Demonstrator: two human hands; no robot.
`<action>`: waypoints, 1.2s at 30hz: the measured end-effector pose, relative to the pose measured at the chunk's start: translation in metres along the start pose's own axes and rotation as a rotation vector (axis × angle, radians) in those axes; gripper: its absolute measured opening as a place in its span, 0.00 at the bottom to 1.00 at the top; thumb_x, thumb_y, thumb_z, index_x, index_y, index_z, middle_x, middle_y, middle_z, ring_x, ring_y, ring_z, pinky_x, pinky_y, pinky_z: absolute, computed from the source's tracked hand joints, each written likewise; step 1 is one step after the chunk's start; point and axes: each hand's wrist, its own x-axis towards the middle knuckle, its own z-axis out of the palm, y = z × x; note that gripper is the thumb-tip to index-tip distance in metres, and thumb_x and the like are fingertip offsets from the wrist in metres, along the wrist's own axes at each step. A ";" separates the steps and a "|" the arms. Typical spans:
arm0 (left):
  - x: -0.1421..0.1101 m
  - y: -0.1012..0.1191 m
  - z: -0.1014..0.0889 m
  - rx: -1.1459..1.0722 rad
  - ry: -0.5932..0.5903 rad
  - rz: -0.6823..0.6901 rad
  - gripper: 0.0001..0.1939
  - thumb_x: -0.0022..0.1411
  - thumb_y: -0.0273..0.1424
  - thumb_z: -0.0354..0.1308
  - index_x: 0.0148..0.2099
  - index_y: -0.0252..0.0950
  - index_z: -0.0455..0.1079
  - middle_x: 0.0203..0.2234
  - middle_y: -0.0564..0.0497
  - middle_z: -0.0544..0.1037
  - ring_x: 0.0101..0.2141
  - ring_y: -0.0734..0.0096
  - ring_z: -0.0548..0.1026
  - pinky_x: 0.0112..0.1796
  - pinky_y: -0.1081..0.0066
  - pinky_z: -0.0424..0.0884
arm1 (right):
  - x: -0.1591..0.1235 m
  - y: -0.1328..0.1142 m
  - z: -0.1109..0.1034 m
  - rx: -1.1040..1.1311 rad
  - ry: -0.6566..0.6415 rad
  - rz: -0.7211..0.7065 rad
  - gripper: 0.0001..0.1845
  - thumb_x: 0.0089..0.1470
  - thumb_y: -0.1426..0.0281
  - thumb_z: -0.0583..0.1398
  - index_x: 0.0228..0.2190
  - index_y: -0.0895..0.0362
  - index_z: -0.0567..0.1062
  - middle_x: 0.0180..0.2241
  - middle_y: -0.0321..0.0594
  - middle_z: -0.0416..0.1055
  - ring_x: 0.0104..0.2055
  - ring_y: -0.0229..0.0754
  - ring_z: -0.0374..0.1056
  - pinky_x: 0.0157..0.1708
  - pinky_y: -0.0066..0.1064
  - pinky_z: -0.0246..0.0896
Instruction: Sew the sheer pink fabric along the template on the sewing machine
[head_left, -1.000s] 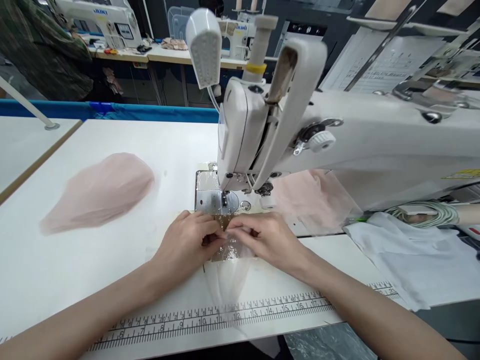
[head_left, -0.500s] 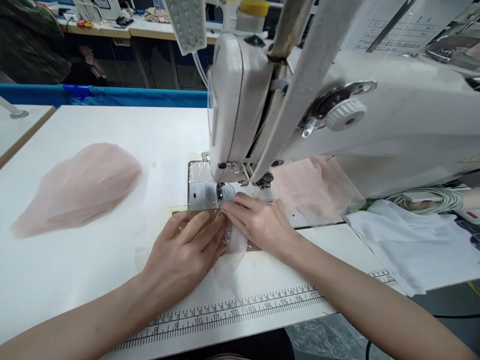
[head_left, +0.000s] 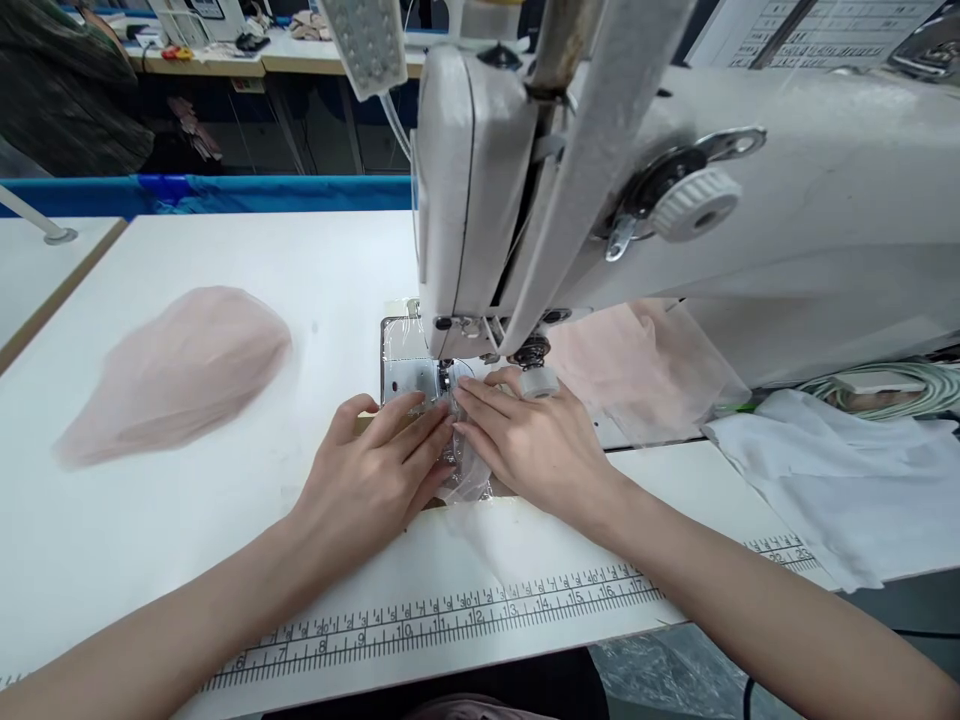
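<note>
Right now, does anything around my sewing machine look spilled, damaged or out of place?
Nothing looks spilled or broken. The only untidy spot I notice is the white cloth at the right, lying rumpled and reaching the table's front edge. The sheer fabric between your left hand and right hand looks creased, nothing alarming.

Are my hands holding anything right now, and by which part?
Your left hand and right hand touch the sheer fabric at its part near the presser foot; whether it's pinched or just pressed down can't be told.

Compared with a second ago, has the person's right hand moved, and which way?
Yes: judged against the metal plate, the right hand has moved forward, away from the person's body.
</note>
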 end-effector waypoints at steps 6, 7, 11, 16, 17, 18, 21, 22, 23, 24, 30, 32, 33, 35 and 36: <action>0.000 0.005 -0.001 0.058 -0.009 -0.013 0.16 0.70 0.35 0.49 0.53 0.34 0.69 0.49 0.48 0.76 0.52 0.59 0.70 0.46 0.56 0.58 | 0.002 0.004 0.003 -0.006 -0.035 0.001 0.19 0.64 0.67 0.51 0.50 0.63 0.73 0.40 0.45 0.78 0.49 0.49 0.67 0.44 0.39 0.57; 0.000 0.005 0.000 0.057 -0.011 -0.016 0.16 0.70 0.35 0.48 0.53 0.34 0.69 0.49 0.48 0.77 0.52 0.59 0.71 0.46 0.56 0.58 | 0.003 0.004 0.004 -0.005 -0.038 0.004 0.19 0.64 0.67 0.51 0.50 0.63 0.73 0.39 0.45 0.78 0.49 0.49 0.66 0.44 0.39 0.57; 0.001 0.003 0.001 0.060 -0.025 -0.025 0.16 0.70 0.36 0.48 0.53 0.34 0.69 0.49 0.48 0.77 0.52 0.60 0.70 0.46 0.56 0.58 | 0.004 0.005 0.005 0.006 -0.041 0.020 0.19 0.64 0.68 0.51 0.50 0.62 0.74 0.38 0.45 0.79 0.49 0.49 0.66 0.45 0.39 0.56; 0.000 0.002 0.002 0.069 -0.033 -0.030 0.17 0.70 0.37 0.47 0.54 0.35 0.68 0.51 0.48 0.76 0.53 0.60 0.70 0.47 0.56 0.58 | 0.004 0.006 0.006 0.015 -0.047 0.034 0.18 0.64 0.68 0.50 0.46 0.58 0.77 0.36 0.43 0.79 0.50 0.47 0.66 0.46 0.39 0.55; 0.000 0.003 0.003 0.068 -0.036 -0.033 0.17 0.70 0.37 0.47 0.54 0.35 0.68 0.51 0.48 0.75 0.53 0.61 0.69 0.48 0.56 0.57 | 0.004 0.006 0.006 0.016 -0.052 0.036 0.18 0.65 0.67 0.50 0.46 0.58 0.77 0.36 0.43 0.79 0.50 0.47 0.66 0.46 0.39 0.55; 0.000 0.003 0.003 0.067 -0.038 -0.035 0.17 0.70 0.37 0.47 0.54 0.36 0.68 0.51 0.48 0.75 0.54 0.61 0.69 0.48 0.56 0.57 | 0.004 0.006 0.006 0.017 -0.057 0.039 0.18 0.65 0.67 0.50 0.45 0.58 0.78 0.35 0.43 0.79 0.50 0.47 0.66 0.46 0.39 0.55; 0.001 0.004 0.002 0.071 -0.031 -0.038 0.16 0.70 0.36 0.47 0.53 0.35 0.68 0.50 0.48 0.76 0.54 0.61 0.69 0.48 0.56 0.57 | 0.005 0.006 0.005 0.019 -0.062 0.044 0.18 0.65 0.67 0.50 0.43 0.57 0.79 0.35 0.43 0.79 0.50 0.48 0.66 0.46 0.39 0.55; 0.001 0.005 0.002 0.073 -0.027 -0.039 0.16 0.70 0.36 0.47 0.53 0.35 0.68 0.50 0.48 0.76 0.54 0.61 0.69 0.48 0.56 0.57 | 0.005 0.006 0.005 0.019 -0.061 0.043 0.18 0.65 0.68 0.50 0.43 0.57 0.79 0.35 0.43 0.79 0.50 0.48 0.66 0.46 0.39 0.55; 0.001 0.005 0.002 0.075 -0.025 -0.040 0.16 0.70 0.37 0.47 0.53 0.35 0.68 0.50 0.48 0.76 0.54 0.61 0.69 0.48 0.56 0.57 | 0.005 0.006 0.005 0.017 -0.059 0.042 0.18 0.64 0.68 0.50 0.43 0.57 0.79 0.35 0.43 0.79 0.50 0.48 0.66 0.46 0.39 0.55; 0.001 0.005 0.002 0.077 -0.022 -0.042 0.17 0.70 0.37 0.47 0.53 0.35 0.68 0.49 0.48 0.76 0.54 0.61 0.69 0.48 0.56 0.57 | 0.005 0.006 0.005 0.015 -0.055 0.040 0.18 0.64 0.68 0.50 0.43 0.57 0.78 0.35 0.43 0.79 0.50 0.48 0.66 0.46 0.39 0.55; 0.000 0.004 0.004 0.074 -0.019 -0.050 0.16 0.70 0.37 0.47 0.53 0.36 0.68 0.49 0.48 0.76 0.54 0.61 0.69 0.48 0.57 0.57 | 0.005 0.006 0.006 -0.014 -0.051 0.033 0.19 0.65 0.67 0.50 0.49 0.58 0.75 0.36 0.43 0.79 0.49 0.48 0.66 0.45 0.38 0.55; 0.000 0.004 0.004 0.069 -0.024 -0.052 0.16 0.70 0.37 0.47 0.54 0.37 0.68 0.50 0.48 0.76 0.55 0.62 0.69 0.49 0.57 0.57 | 0.004 0.006 0.006 -0.023 -0.052 0.032 0.19 0.65 0.67 0.50 0.51 0.59 0.73 0.37 0.43 0.79 0.49 0.48 0.66 0.46 0.38 0.55; 0.000 0.003 0.004 0.064 -0.025 -0.053 0.16 0.70 0.37 0.47 0.54 0.37 0.68 0.50 0.47 0.76 0.55 0.62 0.68 0.50 0.57 0.57 | 0.004 0.006 0.006 -0.027 -0.054 0.031 0.20 0.65 0.67 0.49 0.52 0.59 0.72 0.38 0.44 0.79 0.49 0.48 0.66 0.45 0.38 0.55; 0.000 0.002 0.004 0.054 -0.024 -0.047 0.16 0.70 0.36 0.47 0.54 0.37 0.68 0.50 0.47 0.76 0.56 0.62 0.67 0.50 0.57 0.58 | 0.004 0.006 0.006 -0.031 -0.061 0.027 0.20 0.65 0.67 0.49 0.52 0.60 0.71 0.38 0.45 0.78 0.49 0.49 0.65 0.45 0.38 0.56; 0.001 0.002 0.003 0.047 -0.027 -0.042 0.16 0.70 0.36 0.47 0.54 0.37 0.68 0.50 0.47 0.76 0.56 0.61 0.67 0.50 0.57 0.58 | 0.004 0.006 0.006 -0.032 -0.064 0.025 0.20 0.65 0.67 0.48 0.52 0.60 0.71 0.38 0.45 0.78 0.49 0.49 0.65 0.44 0.38 0.56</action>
